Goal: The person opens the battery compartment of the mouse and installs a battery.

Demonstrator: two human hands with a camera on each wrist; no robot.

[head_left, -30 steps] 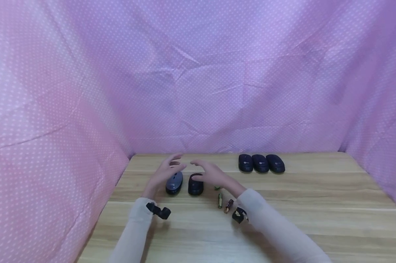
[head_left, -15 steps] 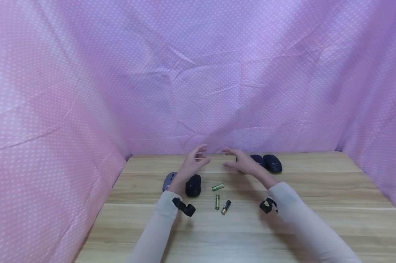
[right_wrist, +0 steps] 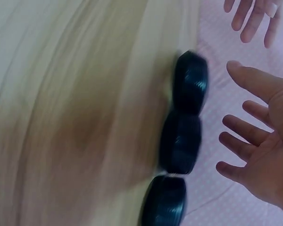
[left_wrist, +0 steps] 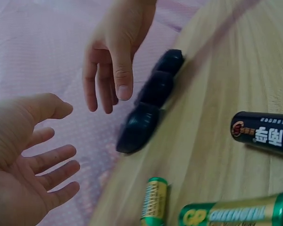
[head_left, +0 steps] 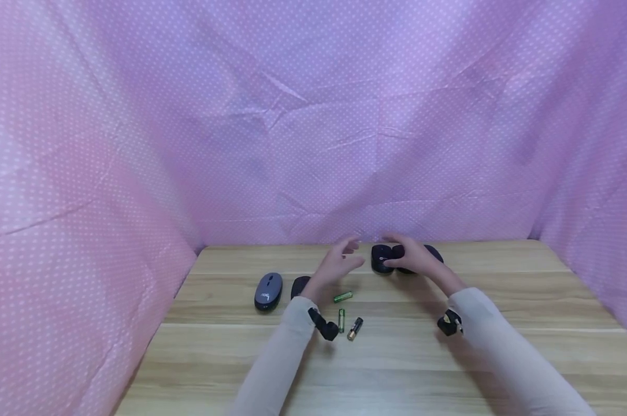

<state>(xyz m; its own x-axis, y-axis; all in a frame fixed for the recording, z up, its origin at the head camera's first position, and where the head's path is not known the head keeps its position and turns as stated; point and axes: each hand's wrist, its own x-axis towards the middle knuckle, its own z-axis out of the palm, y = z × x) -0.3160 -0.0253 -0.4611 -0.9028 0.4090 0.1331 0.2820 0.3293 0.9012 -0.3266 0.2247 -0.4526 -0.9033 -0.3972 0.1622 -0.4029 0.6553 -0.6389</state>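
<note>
My left hand (head_left: 339,266) is over the table's far part with relaxed fingers, holding nothing. The right hand (head_left: 416,257) is also empty, thumb and fingers spread over a row of three black computer mice. In the head view it covers part of the middle mouse (head_left: 398,252); the left mouse (head_left: 381,259) and right mouse (head_left: 434,253) show beside it. From the right wrist, the fingers (right_wrist: 240,146) appear apart from the row. Below the left hand lie a green battery (head_left: 342,296), a second green battery (head_left: 341,320) and a black-and-copper battery (head_left: 355,329).
A grey mouse (head_left: 269,290) lies at the left of the wooden table (head_left: 396,370). Another black mouse (head_left: 298,285) is partly behind the left wrist. Pink dotted cloth (head_left: 313,144) hangs behind the table and along its sides.
Both hands have moved to the right, from above the grey mouse and the single black mouse towards the row of three. The mice and batteries stay where they were on the table.
</note>
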